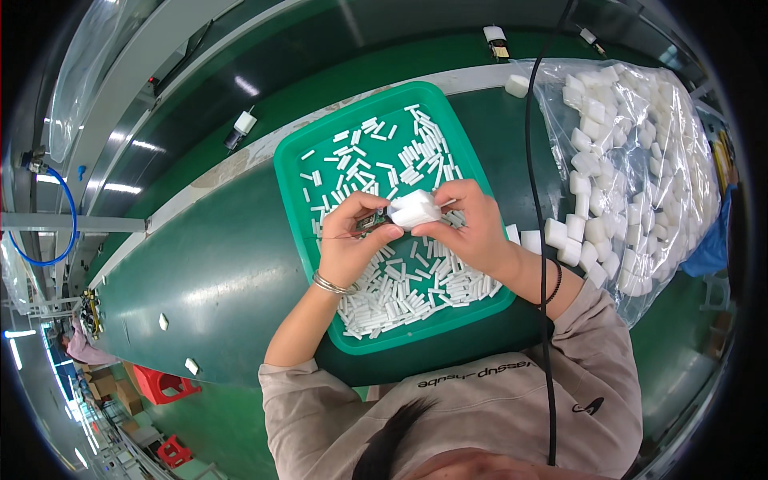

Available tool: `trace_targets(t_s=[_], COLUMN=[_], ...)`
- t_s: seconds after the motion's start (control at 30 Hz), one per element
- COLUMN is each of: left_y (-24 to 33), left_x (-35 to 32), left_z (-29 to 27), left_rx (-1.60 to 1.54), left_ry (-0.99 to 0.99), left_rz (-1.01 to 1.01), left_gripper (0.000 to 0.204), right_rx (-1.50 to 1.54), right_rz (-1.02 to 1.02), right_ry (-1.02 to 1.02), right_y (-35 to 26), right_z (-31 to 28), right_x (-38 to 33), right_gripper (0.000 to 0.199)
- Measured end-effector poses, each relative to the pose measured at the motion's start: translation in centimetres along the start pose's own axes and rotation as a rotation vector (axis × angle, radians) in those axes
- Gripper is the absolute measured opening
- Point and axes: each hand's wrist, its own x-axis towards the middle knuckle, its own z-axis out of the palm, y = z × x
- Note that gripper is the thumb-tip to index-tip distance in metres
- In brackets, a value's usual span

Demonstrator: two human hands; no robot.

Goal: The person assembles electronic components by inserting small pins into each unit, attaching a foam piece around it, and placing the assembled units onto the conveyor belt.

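Landmark: green tray (pixel 298 172), on the green surface (pixel 216 272), full of small white pieces (pixel 400 296); every place below is told from it.
Left hand (pixel 346 240): over the tray's middle; fingers pinched on a small dark part (pixel 371 221), thumb below, fingertips above; a thin wire seems to trail from the part toward the tray's left rim.
Right hand (pixel 472 228): over the tray's middle right; fingers closed round a white block (pixel 414 210), held end-on against the dark part.
Why held so: my judgement; both hands meet above the tray so that part and block line up, and anything dropped lands in the tray.
Clear bag (pixel 640 160): right of the tray; packed with more white blocks, open toward it, likely for easy reach.
Loose blocks (pixel 564 236): between the tray's right rim and the bag.
Black cable (pixel 534 160): hangs just right of the tray, across the right forearm.
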Motion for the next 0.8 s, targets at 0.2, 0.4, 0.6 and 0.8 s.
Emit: trace_targets(t_s=[0.2, 0.4, 0.6, 0.8], left_y=[0.1, 0.2, -0.1, -1.4], left_x=[0.2, 0.7, 0.7, -0.1], left_z=[0.6, 0.6, -0.2, -0.3], left_rx=[0.147, 0.190, 0.178, 0.169], left_ry=[0.019, 0.042, 0.025, -0.057], left_rz=[0.070, 0.096, 0.094, 0.103], left_gripper=[0.027, 0.027, 0.028, 0.034], right_rx=[0.029, 0.149, 0.348, 0.389], right_rz=[0.067, 0.290, 0.415, 0.410], right_ry=[-0.027, -0.057, -0.018, -0.027], right_y=[0.1, 0.0, 0.3, 0.4], right_z=[-0.3, -0.2, 1.0, 1.3], right_x=[0.3, 0.6, 0.8, -0.1], right_gripper=[0.033, 0.033, 0.053, 0.054])
